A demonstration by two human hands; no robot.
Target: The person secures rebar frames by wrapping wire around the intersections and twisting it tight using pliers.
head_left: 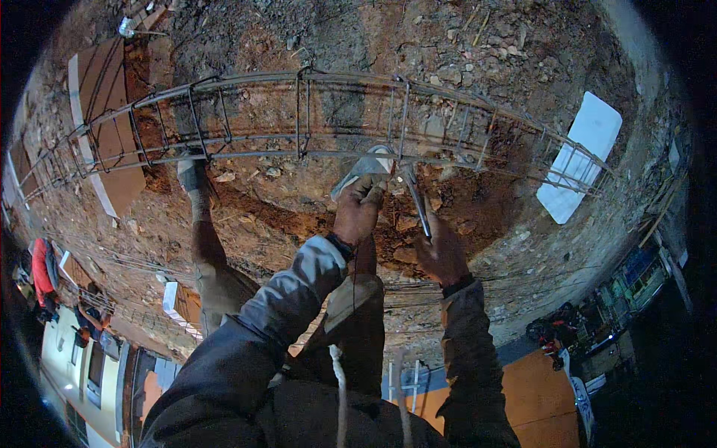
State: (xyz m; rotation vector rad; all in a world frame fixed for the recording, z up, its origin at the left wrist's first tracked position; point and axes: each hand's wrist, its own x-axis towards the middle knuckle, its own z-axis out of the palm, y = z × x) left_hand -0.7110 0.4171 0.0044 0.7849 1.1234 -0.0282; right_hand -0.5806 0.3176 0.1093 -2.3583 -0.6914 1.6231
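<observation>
A long rebar cage point(302, 138), its bars joined by rectangular stirrups, stretches across the view in front of me. My right hand point(442, 250) is closed around the handles of metal pincers point(415, 196). Their head reaches the cage's near bar, beside a stirrup. My left hand point(358, 209) is closed in a pinch just left of the pincers, close to that bar. Its fingers hide what they hold; a thin dark strand hangs below it. One of my shoes point(355, 173) is behind the left hand, by the near bar.
My other shoe point(190, 173) stands by the bar farther left. Brown boards point(112, 123) lie under the cage's left end, and a white panel point(579, 157) under its right. Rough reddish soil and stones surround it. People point(93, 321) are at the lower left.
</observation>
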